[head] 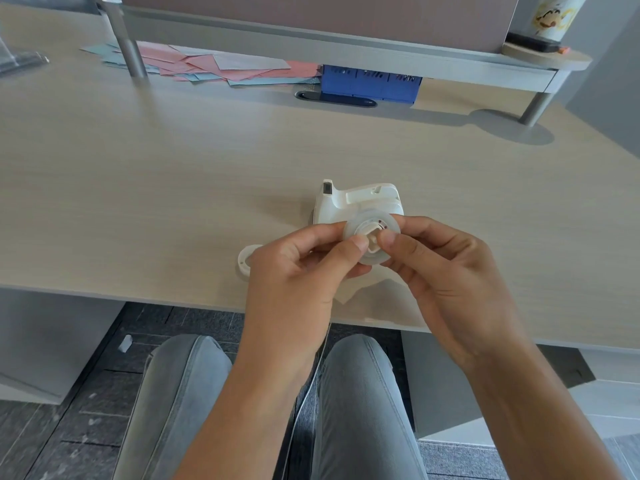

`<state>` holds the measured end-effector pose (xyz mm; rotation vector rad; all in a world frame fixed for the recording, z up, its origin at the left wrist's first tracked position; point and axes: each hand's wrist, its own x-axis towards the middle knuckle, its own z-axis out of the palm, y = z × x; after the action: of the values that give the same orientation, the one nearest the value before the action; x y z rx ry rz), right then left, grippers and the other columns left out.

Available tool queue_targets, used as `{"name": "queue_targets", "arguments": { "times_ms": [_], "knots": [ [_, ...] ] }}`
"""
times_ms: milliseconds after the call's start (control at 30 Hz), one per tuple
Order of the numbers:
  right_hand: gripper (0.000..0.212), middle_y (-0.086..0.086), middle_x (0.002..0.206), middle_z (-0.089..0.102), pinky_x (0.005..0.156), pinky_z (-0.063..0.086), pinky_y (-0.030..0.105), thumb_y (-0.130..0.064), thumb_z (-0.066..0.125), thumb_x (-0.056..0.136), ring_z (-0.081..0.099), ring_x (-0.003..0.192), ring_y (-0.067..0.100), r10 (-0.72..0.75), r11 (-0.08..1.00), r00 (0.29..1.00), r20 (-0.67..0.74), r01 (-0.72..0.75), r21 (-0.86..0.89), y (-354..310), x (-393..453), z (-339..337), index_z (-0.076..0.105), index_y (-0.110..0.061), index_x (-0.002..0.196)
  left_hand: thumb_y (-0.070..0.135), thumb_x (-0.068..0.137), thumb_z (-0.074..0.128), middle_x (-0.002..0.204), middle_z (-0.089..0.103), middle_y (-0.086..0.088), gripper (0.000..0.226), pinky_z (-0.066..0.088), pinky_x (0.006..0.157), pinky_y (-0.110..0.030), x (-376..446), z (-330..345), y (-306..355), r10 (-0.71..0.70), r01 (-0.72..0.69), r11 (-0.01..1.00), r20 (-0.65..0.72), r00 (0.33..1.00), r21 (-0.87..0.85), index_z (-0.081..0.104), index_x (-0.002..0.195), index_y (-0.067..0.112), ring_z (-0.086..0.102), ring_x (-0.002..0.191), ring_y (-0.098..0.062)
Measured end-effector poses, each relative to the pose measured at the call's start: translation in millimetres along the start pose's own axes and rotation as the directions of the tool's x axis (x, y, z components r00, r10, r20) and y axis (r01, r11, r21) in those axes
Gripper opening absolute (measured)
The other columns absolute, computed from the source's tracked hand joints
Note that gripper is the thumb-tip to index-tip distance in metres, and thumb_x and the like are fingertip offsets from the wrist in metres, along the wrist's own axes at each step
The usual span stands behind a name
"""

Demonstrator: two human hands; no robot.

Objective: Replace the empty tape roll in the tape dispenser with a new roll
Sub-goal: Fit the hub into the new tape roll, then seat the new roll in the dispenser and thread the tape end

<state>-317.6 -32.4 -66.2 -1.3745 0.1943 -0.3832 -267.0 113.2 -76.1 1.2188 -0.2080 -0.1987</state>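
A clear tape roll with a white plastic hub in its middle is held above the desk's near edge. My left hand grips its left side and my right hand grips its right side. Both thumbs press on the hub. Just behind the roll a white tape dispenser stands on the desk, its roll bay partly hidden by the roll. An empty white tape core lies flat on the desk to the left of my left hand.
The light wooden desk ends close to my lap. At the back are a raised shelf on metal legs, scattered pink and blue papers, a blue box and a cable slot.
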Motion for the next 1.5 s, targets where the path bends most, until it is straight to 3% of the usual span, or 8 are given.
{"name": "queue_targets", "arguments": {
  "times_ms": [233, 433, 533, 667, 800, 1100, 1300, 1500],
  "knots": [
    [0.011, -0.007, 0.074, 0.075, 0.065, 0.054, 0.019, -0.009, 0.084, 0.083, 0.064, 0.065, 0.006, -0.221, 0.96, 0.953, -0.205, 0.176, -0.217, 5.9, -6.0, 3.4, 0.075, -0.005, 0.088, 0.013, 0.082, 0.083, 0.083, 0.084, -0.004, 0.013, 0.063, 0.08, -0.033, -3.7, 3.9, -4.6, 0.059, -0.056, 0.994, -0.027, 0.998, 0.096, 0.082, 0.093, 0.019, 0.08, 0.083, -0.026],
    [0.015, 0.003, 0.087, 0.082, 0.088, 0.062, 0.038, -0.023, 0.069, 0.098, 0.077, 0.084, 0.018, -0.177, 0.947, 0.964, -0.2, 0.112, -0.299, 1.8, -8.2, 3.3, 0.083, -0.019, 0.096, -0.002, 0.097, 0.059, 0.104, 0.083, -0.004, 0.028, 0.06, 0.097, -0.039, -4.6, 6.3, -7.5, 0.108, -0.105, 0.99, -0.028, 0.994, 0.095, 0.081, 0.108, 0.012, 0.079, 0.098, -0.017],
    [0.013, 0.001, 0.096, 0.083, 0.082, 0.062, 0.026, -0.022, 0.076, 0.091, 0.078, 0.091, 0.02, -0.146, 0.958, 0.977, -0.153, 0.101, -0.267, 0.3, -9.7, 3.6, 0.081, -0.019, 0.103, -0.002, 0.097, 0.058, 0.109, 0.081, 0.003, 0.033, 0.058, 0.099, -0.037, -6.3, 8.9, -5.8, 0.155, -0.152, 0.97, -0.002, 0.988, 0.189, 0.083, 0.103, 0.018, 0.074, 0.108, -0.012],
    [0.016, 0.006, 0.098, 0.083, 0.087, 0.063, 0.03, -0.013, 0.078, 0.09, 0.078, 0.09, 0.014, -0.128, 0.971, 0.977, -0.173, 0.088, -0.223, 3.2, -5.5, -0.7, 0.08, -0.01, 0.105, 0.001, 0.097, 0.061, 0.096, 0.08, 0.01, 0.031, 0.052, 0.077, -0.013, -7.4, 11.0, -6.7, 0.175, -0.164, 0.958, -0.026, 0.984, 0.236, 0.081, 0.1, 0.024, 0.072, 0.089, 0.001],
    [0.021, 0.014, 0.104, 0.081, 0.102, 0.057, 0.055, -0.02, 0.08, 0.084, 0.077, 0.101, 0.035, -0.051, 0.997, 0.989, -0.135, 0.044, -0.059, 4.2, -2.0, -8.7, 0.082, -0.011, 0.102, 0.013, 0.095, 0.069, 0.093, 0.079, 0.006, 0.019, 0.054, 0.07, -0.018, -0.6, 12.8, -8.3, 0.152, -0.139, 0.963, -0.041, 0.988, 0.233, 0.078, 0.107, 0.025, 0.07, 0.081, 0.001],
    [0.014, 0.004, 0.083, 0.078, 0.068, 0.054, 0.014, -0.006, 0.077, 0.088, 0.069, 0.069, 0.005, -0.017, 0.983, 1.0, -0.015, 0.014, -0.184, -4.4, 11.8, -21.1, 0.079, -0.002, 0.101, 0.012, 0.096, 0.07, 0.093, 0.082, 0.006, 0.019, 0.063, 0.082, -0.033, 16.5, 14.8, -13.9, 0.204, -0.197, 0.912, 0.021, 0.979, 0.359, 0.08, 0.108, 0.023, 0.078, 0.087, -0.013],
    [0.013, 0.007, 0.097, 0.082, 0.09, 0.061, 0.039, -0.015, 0.082, 0.088, 0.077, 0.095, 0.031, -0.213, 0.894, 0.971, -0.108, 0.149, -0.422, -12.3, 50.6, -29.4, 0.08, -0.015, 0.1, 0.019, 0.095, 0.069, 0.117, 0.07, 0.005, 0.024, 0.052, 0.093, -0.021, 20.6, 13.8, -22.7, 0.441, -0.383, 0.609, 0.105, 0.891, 0.694, 0.072, 0.119, 0.016, 0.067, 0.11, -0.016],
    [0.013, -0.005, 0.096, 0.081, 0.077, 0.058, 0.019, -0.018, 0.083, 0.088, 0.073, 0.081, 0.009, -0.224, 0.761, 0.974, 0.036, 0.198, -0.618, -26.5, 87.7, -33.4, 0.08, -0.017, 0.1, 0.024, 0.096, 0.067, 0.151, 0.056, -0.002, 0.042, 0.048, 0.113, -0.041, 19.2, 16.5, -40.0, 0.397, -0.464, 0.306, 0.332, 0.856, 0.831, 0.062, 0.136, 0.011, 0.043, 0.148, -0.021]
  ]
}}
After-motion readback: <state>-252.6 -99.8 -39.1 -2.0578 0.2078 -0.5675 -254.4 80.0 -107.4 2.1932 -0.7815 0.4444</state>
